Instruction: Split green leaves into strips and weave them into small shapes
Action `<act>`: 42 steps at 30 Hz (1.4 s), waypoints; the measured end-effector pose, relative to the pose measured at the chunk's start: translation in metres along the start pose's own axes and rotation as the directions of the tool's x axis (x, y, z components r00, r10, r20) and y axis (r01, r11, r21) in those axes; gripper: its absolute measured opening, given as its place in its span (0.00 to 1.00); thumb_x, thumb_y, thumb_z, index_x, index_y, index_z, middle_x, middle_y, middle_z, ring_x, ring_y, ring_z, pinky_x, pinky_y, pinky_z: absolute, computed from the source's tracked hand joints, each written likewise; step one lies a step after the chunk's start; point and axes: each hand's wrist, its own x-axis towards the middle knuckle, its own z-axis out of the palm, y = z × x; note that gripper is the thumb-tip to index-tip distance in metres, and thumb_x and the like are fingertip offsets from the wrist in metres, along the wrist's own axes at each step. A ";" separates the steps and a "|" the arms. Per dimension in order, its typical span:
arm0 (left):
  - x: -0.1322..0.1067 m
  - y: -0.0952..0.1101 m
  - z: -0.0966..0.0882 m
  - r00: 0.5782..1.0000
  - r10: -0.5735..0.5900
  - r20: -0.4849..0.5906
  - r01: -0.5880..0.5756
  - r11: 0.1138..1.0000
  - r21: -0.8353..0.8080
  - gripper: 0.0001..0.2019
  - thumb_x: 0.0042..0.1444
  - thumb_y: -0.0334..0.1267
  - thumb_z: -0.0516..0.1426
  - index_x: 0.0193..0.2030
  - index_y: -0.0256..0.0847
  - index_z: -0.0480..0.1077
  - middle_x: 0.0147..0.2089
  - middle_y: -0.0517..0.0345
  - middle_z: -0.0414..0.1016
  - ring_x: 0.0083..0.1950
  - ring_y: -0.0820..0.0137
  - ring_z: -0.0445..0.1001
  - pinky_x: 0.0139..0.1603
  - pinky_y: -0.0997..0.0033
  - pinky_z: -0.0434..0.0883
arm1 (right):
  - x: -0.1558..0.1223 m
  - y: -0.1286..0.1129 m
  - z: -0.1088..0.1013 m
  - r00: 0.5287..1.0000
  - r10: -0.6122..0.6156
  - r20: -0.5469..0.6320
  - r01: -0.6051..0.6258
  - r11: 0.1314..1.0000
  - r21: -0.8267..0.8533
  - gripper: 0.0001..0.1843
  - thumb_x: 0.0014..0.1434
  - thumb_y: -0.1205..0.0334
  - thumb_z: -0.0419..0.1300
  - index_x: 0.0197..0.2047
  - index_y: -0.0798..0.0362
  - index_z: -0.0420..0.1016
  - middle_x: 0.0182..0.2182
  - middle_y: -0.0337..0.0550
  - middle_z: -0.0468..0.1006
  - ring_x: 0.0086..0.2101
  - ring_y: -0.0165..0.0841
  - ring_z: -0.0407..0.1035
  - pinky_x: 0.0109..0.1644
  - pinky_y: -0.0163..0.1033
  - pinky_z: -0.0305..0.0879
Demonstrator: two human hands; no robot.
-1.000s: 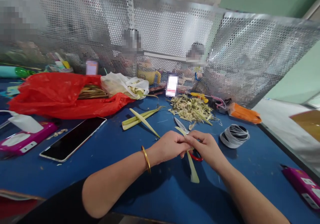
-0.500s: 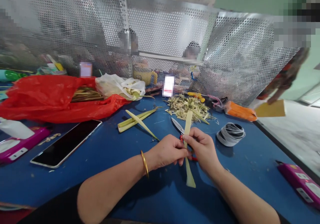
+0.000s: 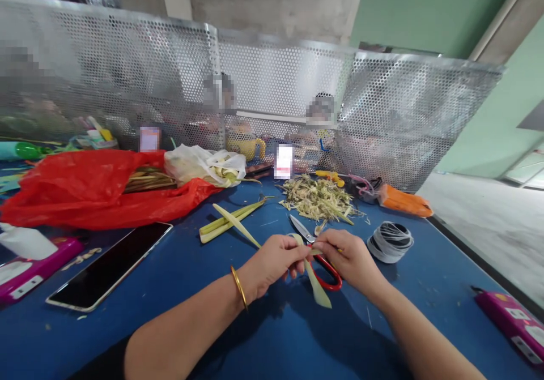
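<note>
My left hand (image 3: 272,261), with a gold bangle on its wrist, and my right hand (image 3: 348,255) meet over the blue table (image 3: 178,289). Both pinch a pale green leaf strip (image 3: 317,284) that is bent between the fingertips, its free end hanging toward me. Red-handled scissors (image 3: 317,252) lie on the table right under the hands, blades pointing away. Beyond the scissors sits a heap of leaf trimmings (image 3: 317,197). A few whole leaf strips (image 3: 229,220) lie crossed to the left of it.
A red plastic bag (image 3: 85,190) with leaves and a white bag (image 3: 204,165) lie at the back left. A phone (image 3: 110,264) and a pink case (image 3: 29,261) are at the left. A coil of band (image 3: 390,241), an orange object (image 3: 403,201), another pink case (image 3: 512,323) and a perforated metal screen (image 3: 272,97) surround.
The leaf strip stood upright between my hands half a second ago; now it is folded down and held lower. The camera has tilted up a little.
</note>
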 end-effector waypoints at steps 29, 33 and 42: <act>0.004 -0.001 0.007 0.971 0.006 -0.238 -0.093 0.929 -0.358 0.13 0.40 0.44 0.65 0.26 0.35 0.75 0.27 0.56 0.75 0.30 0.73 0.71 0.33 0.75 0.67 | -0.010 -0.022 0.022 0.913 -0.304 -0.273 0.246 0.942 -0.227 0.11 0.64 0.65 0.50 0.47 0.51 0.70 0.38 0.48 0.77 0.39 0.37 0.70 0.44 0.42 0.64; 0.000 0.005 0.009 0.978 -0.011 -0.207 -0.066 0.930 -0.361 0.14 0.41 0.44 0.65 0.29 0.35 0.76 0.27 0.57 0.76 0.29 0.73 0.72 0.34 0.73 0.69 | -0.006 -0.010 0.022 0.969 0.034 -0.245 -0.045 0.998 -0.041 0.10 0.63 0.57 0.53 0.39 0.50 0.73 0.36 0.44 0.77 0.38 0.37 0.71 0.42 0.40 0.64; 0.005 0.002 0.008 0.969 0.068 -0.237 -0.118 0.972 -0.204 0.10 0.45 0.42 0.62 0.28 0.35 0.76 0.25 0.58 0.76 0.28 0.71 0.72 0.33 0.73 0.69 | -0.008 -0.008 0.033 0.965 0.259 -0.030 -0.239 0.924 0.299 0.17 0.63 0.50 0.51 0.28 0.51 0.67 0.20 0.35 0.69 0.24 0.30 0.63 0.28 0.33 0.58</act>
